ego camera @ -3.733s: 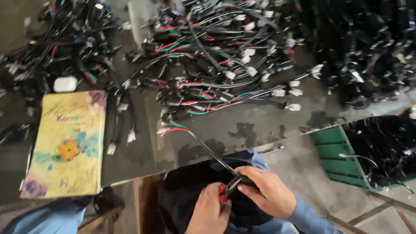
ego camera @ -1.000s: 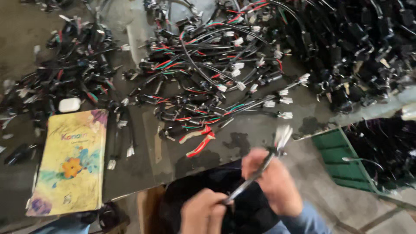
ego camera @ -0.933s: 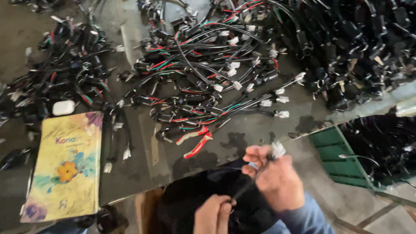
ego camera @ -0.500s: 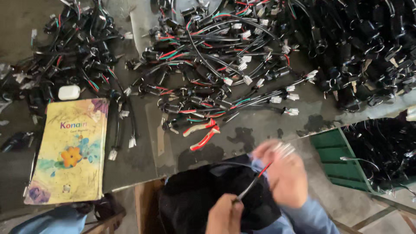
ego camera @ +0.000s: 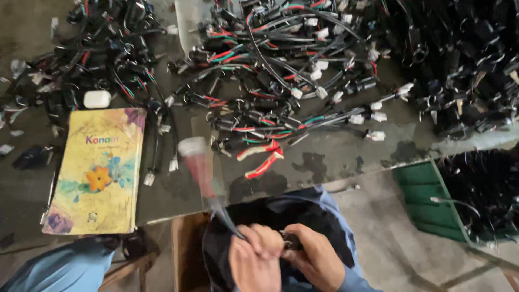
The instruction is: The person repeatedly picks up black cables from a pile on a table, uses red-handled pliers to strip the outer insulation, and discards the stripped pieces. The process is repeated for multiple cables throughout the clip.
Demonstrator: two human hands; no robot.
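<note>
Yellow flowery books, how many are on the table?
1. The flat yellow book with the orange flower on its cover lies at the table's left edge, just below a small white oval case. Wire piles could hide others.

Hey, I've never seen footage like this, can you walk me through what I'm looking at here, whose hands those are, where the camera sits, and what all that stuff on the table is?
The camera sits on a person's head and looks down, so the two bare hands at the bottom are the wearer's own. The left hand and right hand are pressed together over a dark cloth on the lap, gripping a small dark part. A blurred wire with a white plug end rises from the left hand. On the grey table lie heaps of wire harnesses in black, red and green with white plugs, red-handled pliers, a yellow flowered notebook and a small white case. A green crate stands to the right.
</note>
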